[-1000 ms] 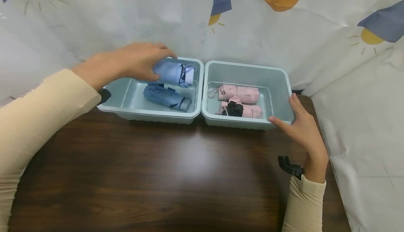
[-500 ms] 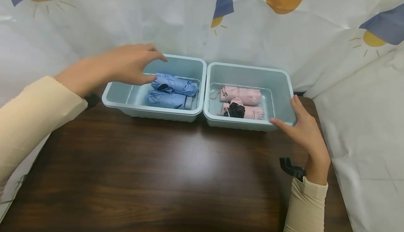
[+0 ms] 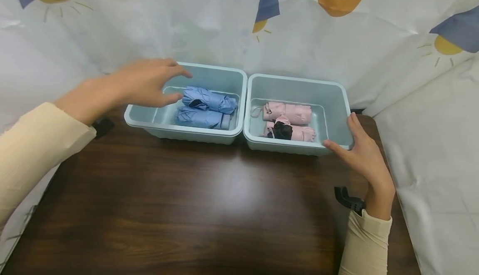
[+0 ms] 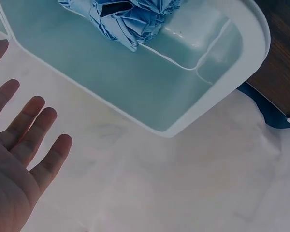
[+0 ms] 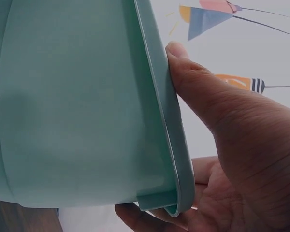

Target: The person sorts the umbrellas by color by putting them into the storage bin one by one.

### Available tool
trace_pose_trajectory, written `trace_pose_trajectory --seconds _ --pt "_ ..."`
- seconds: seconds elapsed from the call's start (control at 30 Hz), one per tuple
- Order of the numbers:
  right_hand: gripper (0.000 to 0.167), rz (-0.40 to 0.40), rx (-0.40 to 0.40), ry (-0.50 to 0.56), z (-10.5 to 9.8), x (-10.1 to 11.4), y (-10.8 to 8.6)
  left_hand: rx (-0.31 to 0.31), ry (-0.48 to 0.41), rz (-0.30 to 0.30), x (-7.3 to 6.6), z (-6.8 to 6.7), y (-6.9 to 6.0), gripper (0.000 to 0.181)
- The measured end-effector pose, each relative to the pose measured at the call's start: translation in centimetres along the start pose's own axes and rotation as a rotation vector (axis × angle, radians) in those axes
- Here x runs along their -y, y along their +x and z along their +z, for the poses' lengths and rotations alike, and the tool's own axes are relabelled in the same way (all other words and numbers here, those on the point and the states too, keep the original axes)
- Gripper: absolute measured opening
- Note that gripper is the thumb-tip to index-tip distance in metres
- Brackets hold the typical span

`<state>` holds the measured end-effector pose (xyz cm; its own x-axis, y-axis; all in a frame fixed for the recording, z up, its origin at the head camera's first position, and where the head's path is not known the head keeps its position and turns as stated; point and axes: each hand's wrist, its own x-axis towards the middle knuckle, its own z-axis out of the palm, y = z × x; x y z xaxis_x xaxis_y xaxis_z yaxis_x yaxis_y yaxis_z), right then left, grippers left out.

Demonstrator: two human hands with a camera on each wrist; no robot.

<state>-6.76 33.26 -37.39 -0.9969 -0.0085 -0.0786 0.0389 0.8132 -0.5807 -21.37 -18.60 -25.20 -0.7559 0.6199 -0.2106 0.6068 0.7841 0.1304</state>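
My left hand (image 3: 144, 82) hovers over the left end of the left pale blue plastic bin (image 3: 187, 133), fingers apart and holding nothing. In that bin lie two folded blue umbrellas, the rear one (image 3: 211, 101) partly on or against the front one (image 3: 200, 118). The left wrist view shows the hand's spread fingers (image 4: 50, 157) beyond the bin's edge. My right hand (image 3: 364, 152) grips the right end of the right bin (image 3: 284, 146), thumb on the rim at the front corner. Two folded pink umbrellas lie there, the rear one (image 3: 288, 112) behind one (image 3: 301, 133) with a black patch.
The bins stand side by side at the back of a dark wooden table (image 3: 209, 208). A white printed curtain (image 3: 217, 25) hangs right behind them, and white sheeting (image 3: 430, 162) borders the right side.
My left hand has let go of the rear blue umbrella, which now lies lower against the front one, and has drawn back leftward. The right hand stays on its bin.
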Motion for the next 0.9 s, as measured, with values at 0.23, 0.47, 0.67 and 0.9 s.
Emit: trace_pose_trajectory --seconds 0.23,0.47,0.67,0.9 --pt "0.105 -0.007 0.001 0.011 -0.1 -0.5 0.0 -0.016 -0.009 -0.004 -0.2 0.5 -0.6 0.059" --pt "0.104 0.005 -0.009 0.010 -0.3 -1.0 -0.2 -0.068 -0.039 0.005 0.0 0.9 -1.2 0.059" --pt "0.104 0.008 -0.012 0.027 0.1 -1.0 -0.2 -0.149 -0.036 0.003 -0.2 1.5 -2.1 0.059" --pt "0.104 -0.024 -0.028 0.017 0.2 -0.7 0.1 -0.220 -0.105 -0.038 0.7 3.6 -4.1 0.057"
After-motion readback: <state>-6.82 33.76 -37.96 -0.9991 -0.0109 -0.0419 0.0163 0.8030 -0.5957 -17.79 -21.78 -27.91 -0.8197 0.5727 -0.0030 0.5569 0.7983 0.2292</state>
